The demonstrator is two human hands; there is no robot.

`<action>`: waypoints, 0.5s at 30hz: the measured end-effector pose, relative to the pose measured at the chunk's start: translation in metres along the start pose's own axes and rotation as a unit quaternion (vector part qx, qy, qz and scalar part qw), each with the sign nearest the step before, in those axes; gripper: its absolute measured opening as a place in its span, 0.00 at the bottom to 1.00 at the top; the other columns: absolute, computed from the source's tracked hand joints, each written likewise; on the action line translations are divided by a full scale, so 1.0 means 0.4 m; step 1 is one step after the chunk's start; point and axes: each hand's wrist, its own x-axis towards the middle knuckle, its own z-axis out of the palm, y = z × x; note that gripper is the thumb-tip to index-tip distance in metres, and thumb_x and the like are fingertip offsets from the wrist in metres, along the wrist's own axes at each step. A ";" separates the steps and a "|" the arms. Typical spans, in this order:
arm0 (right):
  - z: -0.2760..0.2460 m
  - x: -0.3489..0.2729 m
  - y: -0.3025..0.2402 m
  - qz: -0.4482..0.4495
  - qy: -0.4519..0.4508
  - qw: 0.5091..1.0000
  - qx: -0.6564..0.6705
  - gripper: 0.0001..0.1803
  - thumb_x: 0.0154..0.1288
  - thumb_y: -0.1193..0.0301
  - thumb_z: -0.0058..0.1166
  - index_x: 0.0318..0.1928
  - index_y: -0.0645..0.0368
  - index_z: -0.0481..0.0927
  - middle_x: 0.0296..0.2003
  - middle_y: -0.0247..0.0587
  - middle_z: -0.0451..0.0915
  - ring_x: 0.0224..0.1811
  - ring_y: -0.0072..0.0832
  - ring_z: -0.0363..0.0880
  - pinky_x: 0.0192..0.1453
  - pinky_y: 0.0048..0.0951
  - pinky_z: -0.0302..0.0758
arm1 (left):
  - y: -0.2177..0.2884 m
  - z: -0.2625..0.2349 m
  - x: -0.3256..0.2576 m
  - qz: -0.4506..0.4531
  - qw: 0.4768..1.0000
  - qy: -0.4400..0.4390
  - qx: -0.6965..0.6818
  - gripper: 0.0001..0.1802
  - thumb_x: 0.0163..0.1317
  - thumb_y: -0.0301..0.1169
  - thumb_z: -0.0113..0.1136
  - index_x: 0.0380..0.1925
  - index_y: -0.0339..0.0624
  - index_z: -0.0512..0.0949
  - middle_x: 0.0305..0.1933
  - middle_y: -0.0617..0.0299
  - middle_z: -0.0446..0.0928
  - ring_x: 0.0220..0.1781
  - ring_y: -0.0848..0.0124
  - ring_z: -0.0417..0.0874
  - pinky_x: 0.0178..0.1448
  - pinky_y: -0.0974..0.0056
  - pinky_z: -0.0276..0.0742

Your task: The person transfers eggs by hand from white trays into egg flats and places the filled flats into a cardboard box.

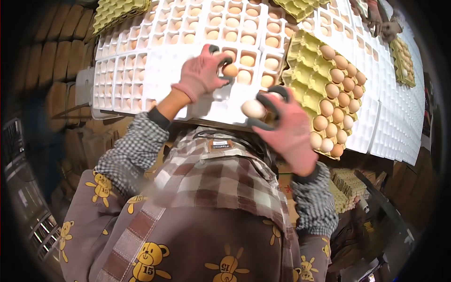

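My left hand [199, 75] grips a brown egg [229, 71]. My right hand [287, 123] clasps a pale egg [252, 109] by the near edge of the white tray [217, 110].

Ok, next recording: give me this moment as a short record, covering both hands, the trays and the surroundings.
Left grip: pink glove, dark fingertips, closed on a brown egg at the white trays
Right grip: matching glove, holding a pale egg in front of the trays
White trays: compartmented, many holding eggs
Yellow tray: right of the white trays' near section, eggs in its right-hand part
Clothing: checked sleeves
Nearby: another person's hand, upper right
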 end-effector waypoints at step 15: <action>0.441 -0.009 0.013 0.103 0.160 0.980 0.062 0.34 0.52 0.67 0.68 0.62 0.52 0.74 0.56 0.46 0.74 0.57 0.46 0.75 0.60 0.44 0.71 | -0.112 0.139 -0.290 0.044 0.979 0.141 -0.144 0.23 0.53 0.32 0.65 0.52 0.47 0.78 0.57 0.55 0.76 0.63 0.54 0.74 0.67 0.51 0.68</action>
